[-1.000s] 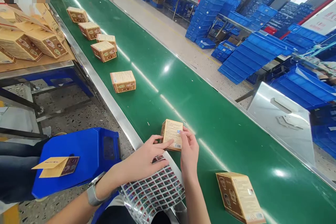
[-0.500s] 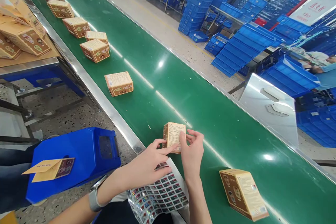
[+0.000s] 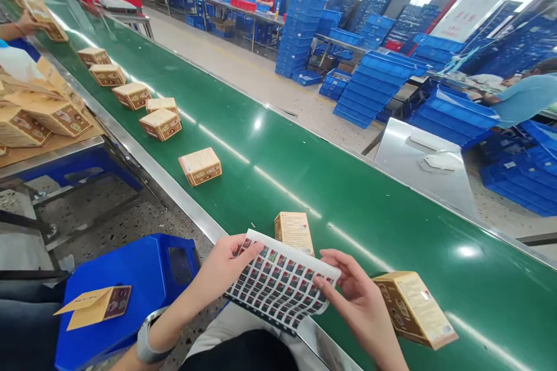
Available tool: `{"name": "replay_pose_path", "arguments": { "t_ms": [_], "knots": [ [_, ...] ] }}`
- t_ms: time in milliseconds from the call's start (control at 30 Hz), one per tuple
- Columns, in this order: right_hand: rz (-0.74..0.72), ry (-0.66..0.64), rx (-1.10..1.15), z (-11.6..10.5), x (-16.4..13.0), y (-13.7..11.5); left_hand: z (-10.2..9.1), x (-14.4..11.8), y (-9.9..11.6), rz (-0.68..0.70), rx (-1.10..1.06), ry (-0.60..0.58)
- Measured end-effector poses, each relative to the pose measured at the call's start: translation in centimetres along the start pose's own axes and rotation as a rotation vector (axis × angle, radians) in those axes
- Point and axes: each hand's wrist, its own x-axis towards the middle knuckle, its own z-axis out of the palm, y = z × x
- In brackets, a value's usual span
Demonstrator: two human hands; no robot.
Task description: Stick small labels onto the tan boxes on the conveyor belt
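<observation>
A sheet of small dark stickers on white backing is stretched between both hands above my lap and the belt's near edge. My left hand pinches its upper left corner, thumb on top. At its right edge my right hand grips with the thumb on the face and the fingers behind. Just beyond the sheet a brown and cream box stands on the green belt, its lower part hidden by the sheet. Another printed box lies tilted to the right of my right hand.
More boxes stand in a row up the green conveyor. A blue stool at left bears an unfolded carton piece. Boxes pile on a side table. A co-worker's hand touches a box at upper left.
Both hands have left the box and now hold the sticker sheet, which has come up from my lap. The view has tilted up. A co-worker's hand has come into view at upper left.
</observation>
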Motion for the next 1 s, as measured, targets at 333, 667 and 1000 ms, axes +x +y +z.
{"name": "replay_pose_path", "arguments": {
  "t_ms": [333, 667, 1000],
  "knots": [
    [0.118, 0.060, 0.197, 1.1, -2.2, -1.9, 5.5, -0.6, 4.7, 0.924, 0.894, 0.072],
    [-0.009, -0.019, -0.163, -2.3, -4.6, -2.5, 6.9, -0.3, 6.4, 0.551, 0.915, -0.231],
    [-0.208, 0.015, -0.405, -2.4, -4.6, -1.4, 7.2, -0.4, 7.1, 0.341, 0.935, -0.262]
  ]
}}
